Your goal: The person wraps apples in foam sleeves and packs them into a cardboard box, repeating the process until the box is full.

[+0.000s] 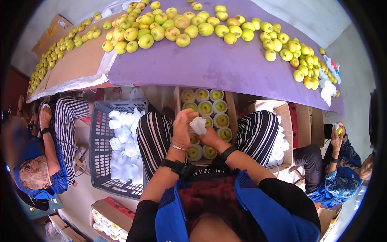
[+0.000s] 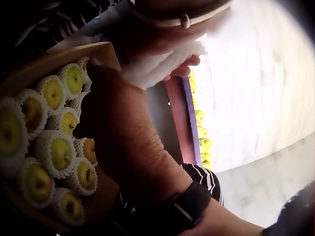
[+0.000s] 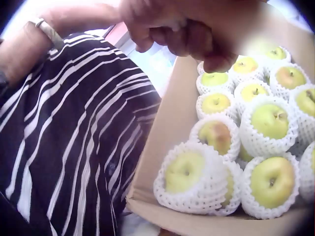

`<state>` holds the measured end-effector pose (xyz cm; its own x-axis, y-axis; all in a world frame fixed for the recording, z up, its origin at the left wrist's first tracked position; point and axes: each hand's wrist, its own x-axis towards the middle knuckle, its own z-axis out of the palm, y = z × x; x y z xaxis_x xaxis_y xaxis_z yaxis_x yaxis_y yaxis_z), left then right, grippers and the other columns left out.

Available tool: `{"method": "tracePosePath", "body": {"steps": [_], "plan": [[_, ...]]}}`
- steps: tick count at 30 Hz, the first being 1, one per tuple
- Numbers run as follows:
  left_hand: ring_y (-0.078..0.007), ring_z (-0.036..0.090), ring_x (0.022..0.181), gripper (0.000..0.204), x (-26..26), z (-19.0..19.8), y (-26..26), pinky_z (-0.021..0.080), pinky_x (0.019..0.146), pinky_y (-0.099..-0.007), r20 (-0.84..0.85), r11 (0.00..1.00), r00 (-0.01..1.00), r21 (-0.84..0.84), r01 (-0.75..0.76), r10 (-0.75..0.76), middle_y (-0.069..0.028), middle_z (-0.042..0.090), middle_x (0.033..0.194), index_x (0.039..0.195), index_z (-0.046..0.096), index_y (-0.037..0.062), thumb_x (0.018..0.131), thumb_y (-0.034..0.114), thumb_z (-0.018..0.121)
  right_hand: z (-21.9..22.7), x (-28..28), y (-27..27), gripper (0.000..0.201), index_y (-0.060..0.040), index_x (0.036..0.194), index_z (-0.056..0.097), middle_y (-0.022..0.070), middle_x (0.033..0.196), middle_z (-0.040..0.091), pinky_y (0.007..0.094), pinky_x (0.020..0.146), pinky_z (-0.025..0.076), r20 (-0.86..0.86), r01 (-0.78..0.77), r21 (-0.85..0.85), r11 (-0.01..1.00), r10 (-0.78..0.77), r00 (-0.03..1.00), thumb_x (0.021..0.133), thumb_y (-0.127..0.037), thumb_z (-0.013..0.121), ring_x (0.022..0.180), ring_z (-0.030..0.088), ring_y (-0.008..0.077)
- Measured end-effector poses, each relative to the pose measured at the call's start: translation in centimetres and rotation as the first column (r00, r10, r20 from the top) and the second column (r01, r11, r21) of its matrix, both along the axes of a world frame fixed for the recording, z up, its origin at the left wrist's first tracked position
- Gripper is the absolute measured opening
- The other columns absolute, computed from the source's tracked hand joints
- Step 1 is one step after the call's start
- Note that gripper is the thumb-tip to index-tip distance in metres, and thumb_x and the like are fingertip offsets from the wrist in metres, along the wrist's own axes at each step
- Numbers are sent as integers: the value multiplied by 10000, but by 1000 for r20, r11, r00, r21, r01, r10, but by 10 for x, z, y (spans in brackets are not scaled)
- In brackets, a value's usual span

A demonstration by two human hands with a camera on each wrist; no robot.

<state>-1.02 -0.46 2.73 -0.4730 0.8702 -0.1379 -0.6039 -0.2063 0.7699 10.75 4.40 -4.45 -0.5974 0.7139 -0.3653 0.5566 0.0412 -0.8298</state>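
Note:
A white foam net sleeve (image 1: 198,125) is between my two hands, above a cardboard box of apples. My left hand (image 1: 182,131), with a bracelet at its wrist, holds the sleeve from the left. In the left wrist view, left fingertips (image 2: 184,69) show past the far side of the sleeve (image 2: 165,64). My right hand (image 1: 210,138) pinches the sleeve's lower end with curled fingers, seen from behind in the left wrist view. Below, the box (image 3: 162,123) holds several yellow-green apples in foam nets; one netted apple (image 3: 189,172) lies tilted at the near corner.
A dark crate (image 1: 96,149) of foam nets stands by my left knee, a carton of nets (image 1: 280,145) by my right. Ahead, a purple-covered table (image 1: 181,64) bears many loose apples. People sit left (image 1: 42,161) and right (image 1: 342,177). Another apple box (image 1: 109,218) lies behind left.

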Motion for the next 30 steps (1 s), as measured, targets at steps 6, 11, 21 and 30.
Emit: {"method": "tracePosePath", "body": {"steps": [6, 11, 21, 30], "plan": [[-89, 523, 707, 200, -4, -20, -7, 419, 630, -206, -290, 958, 945, -278, 69, -153, -35, 564, 820, 921, 528, 14, 756, 112, 586, 28, 2, 4, 337, -48, 894, 598, 146, 777, 612, 321, 656, 458, 144, -69, -15, 998, 70, 987, 654, -281, 643, 730, 596, 250], [-68, 503, 601, 132, -9, -42, -6, 408, 529, -187, -303, 905, 949, -375, -201, 85, -12, 556, 760, 872, 520, 32, 752, 54, 572, 36, 8, 17, 323, -34, 869, 565, 134, 766, 588, 313, 646, 452, -3, 85, 463, 882, -94, 996, 646, -247, 659, 714, 576, 269], [-118, 527, 640, 65, 6, -33, -4, 472, 563, -291, 64, 920, 989, -363, 149, -135, -16, 534, 756, 818, 500, 63, 781, 114, 516, 49, 6, 14, 140, -12, 833, 527, 4, 766, 537, 212, 571, 426, -499, 69, -340, 938, -242, 832, 755, -113, 583, 683, 491, 57], [-146, 545, 650, 60, 5, -37, -8, 483, 578, -300, 65, 919, 988, -365, 151, -137, -31, 543, 731, 795, 498, 70, 797, 126, 479, 31, 3, 16, 178, -5, 884, 513, 35, 767, 536, 220, 558, 424, -452, 131, -331, 935, -279, 847, 761, -122, 566, 665, 495, 83]]}}
